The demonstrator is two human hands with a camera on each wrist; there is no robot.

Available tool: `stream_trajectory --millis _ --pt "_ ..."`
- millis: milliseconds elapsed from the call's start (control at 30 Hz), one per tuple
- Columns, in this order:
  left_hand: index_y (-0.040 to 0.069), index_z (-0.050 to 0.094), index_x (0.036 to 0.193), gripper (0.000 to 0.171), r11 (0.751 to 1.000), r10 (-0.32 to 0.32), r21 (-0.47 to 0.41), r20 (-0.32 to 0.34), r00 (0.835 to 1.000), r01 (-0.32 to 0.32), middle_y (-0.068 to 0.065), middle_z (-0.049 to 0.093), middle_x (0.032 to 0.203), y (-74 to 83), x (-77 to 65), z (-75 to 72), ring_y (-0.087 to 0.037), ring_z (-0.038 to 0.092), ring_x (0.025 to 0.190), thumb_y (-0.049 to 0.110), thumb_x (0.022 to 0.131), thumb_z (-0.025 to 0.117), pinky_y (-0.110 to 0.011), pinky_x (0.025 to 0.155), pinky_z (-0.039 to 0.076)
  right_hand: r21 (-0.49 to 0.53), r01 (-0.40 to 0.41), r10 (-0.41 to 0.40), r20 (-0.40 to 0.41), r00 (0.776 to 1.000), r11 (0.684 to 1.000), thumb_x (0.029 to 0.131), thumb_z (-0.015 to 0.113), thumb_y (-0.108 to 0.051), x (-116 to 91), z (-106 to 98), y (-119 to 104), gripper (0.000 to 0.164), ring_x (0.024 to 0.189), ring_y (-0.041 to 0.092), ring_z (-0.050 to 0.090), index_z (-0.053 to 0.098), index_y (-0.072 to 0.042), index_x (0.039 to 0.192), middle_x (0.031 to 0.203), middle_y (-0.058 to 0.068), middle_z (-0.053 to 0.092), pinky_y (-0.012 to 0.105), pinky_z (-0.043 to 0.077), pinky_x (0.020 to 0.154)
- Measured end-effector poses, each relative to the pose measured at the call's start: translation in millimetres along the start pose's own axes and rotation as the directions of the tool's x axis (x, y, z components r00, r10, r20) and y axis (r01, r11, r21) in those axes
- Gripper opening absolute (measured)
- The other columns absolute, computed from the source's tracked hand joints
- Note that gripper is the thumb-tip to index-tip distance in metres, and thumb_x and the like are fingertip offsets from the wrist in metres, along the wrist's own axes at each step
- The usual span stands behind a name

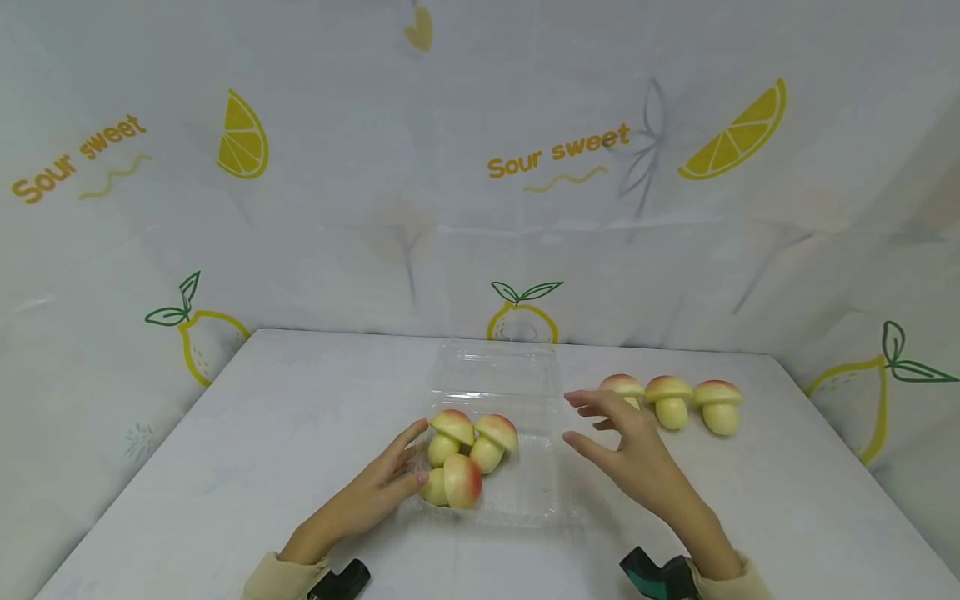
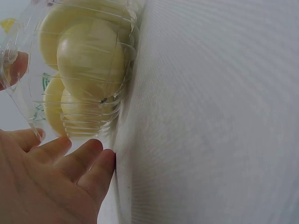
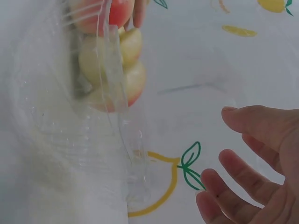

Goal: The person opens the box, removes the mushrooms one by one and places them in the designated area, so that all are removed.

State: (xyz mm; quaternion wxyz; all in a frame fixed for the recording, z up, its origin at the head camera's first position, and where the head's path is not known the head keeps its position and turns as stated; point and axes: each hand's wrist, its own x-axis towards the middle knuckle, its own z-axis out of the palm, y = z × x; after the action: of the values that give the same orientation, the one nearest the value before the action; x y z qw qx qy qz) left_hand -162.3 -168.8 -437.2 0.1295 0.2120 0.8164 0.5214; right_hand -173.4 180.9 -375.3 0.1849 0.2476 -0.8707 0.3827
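Observation:
A clear plastic clamshell box [image 1: 525, 487] stands on the table with its lid [image 1: 495, 367] folded back. In its left half sit three mushroom-shaped pieces [image 1: 462, 481], cream with red-blushed caps. My left hand [image 1: 375, 487] is at the box's left side, fingertips right at the wall and thumb near the rim. Through that ribbed wall the pale mushroom pieces [image 2: 91, 60] show in the left wrist view. To the right of the box, my right hand [image 1: 630, 450] hovers with fingers spread and nothing between them, as the right wrist view also shows.
Three more mushroom-shaped pieces [image 1: 717, 407] stand in a row at the back right, the leftmost partly behind my right hand. Beyond the white table's [image 1: 300, 383] back edge hangs a pale cloth [image 1: 360, 208] printed with lemons.

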Motion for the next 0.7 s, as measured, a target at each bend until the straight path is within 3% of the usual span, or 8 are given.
stream_trajectory --millis 333,700 --pt "0.013 0.008 0.16 0.069 1.0 0.01 0.011 -0.002 1.0 -0.01 -0.015 0.01 0.167 -0.6 -0.2 0.2 -0.045 0.023 0.149 0.025 0.105 0.048 -0.065 0.117 0.024 0.038 0.002 -0.006 0.084 0.996 0.999 0.083 0.079 -0.011 -4 21 -4 0.045 0.104 0.018 0.066 0.063 -0.012 0.125 0.121 0.001 0.068 0.032 0.057 0.085" --pt "0.014 0.007 0.16 0.069 1.0 0.009 0.013 -0.001 1.0 -0.009 -0.015 0.009 0.167 -1.4 0.3 0.2 -0.044 0.024 0.149 0.025 0.105 0.047 -0.064 0.117 0.024 0.1 0.053 -0.065 0.116 0.991 0.994 0.085 0.078 -0.01 -7 38 -6 0.043 0.107 0.013 0.063 0.063 -0.012 0.125 0.121 0.001 0.067 0.035 0.057 0.091"
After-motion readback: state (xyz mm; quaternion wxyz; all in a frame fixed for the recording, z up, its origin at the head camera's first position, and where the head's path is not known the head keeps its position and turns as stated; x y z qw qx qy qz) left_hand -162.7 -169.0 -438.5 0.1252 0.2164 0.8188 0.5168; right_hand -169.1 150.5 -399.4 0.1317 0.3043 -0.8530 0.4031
